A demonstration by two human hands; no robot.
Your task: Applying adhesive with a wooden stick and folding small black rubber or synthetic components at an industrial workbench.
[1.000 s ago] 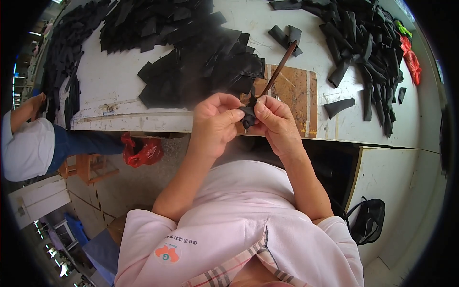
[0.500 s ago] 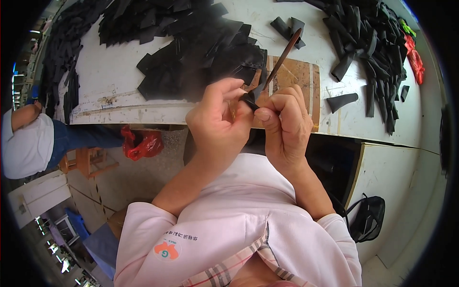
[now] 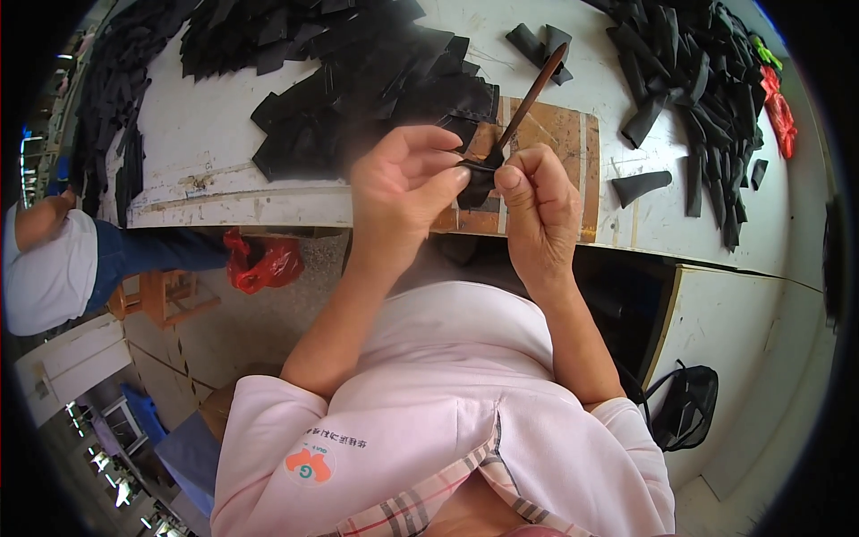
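Observation:
A small black fabric piece [image 3: 480, 190] is stretched between my two hands above the front edge of the table. My left hand [image 3: 400, 183] pinches its left side between thumb and fingertips, the other fingers curled loosely. Its right side is gripped by my right hand [image 3: 543, 201], thumb against bent fingers. A slim dark brown stick [image 3: 534, 97] with a tapered end rises slantwise from the fabric between my hands. The stick's lower end is hidden by the cloth. Under them lies a worn brown board [image 3: 573, 170] with pale tape strips.
Flat black fabric pieces [image 3: 358, 98] are heaped left of the board. On the right lies a pile of narrow black fabric tubes [image 3: 693, 89], with a single tube [image 3: 641, 188] nearer me. A red plastic bag [image 3: 262, 261] hangs below the table edge; another person [image 3: 54, 259] is at far left.
Both hands have shifted slightly away from me, and my left hand has turned. The black fabric now spreads wider between them. The stick's upper end has barely moved.

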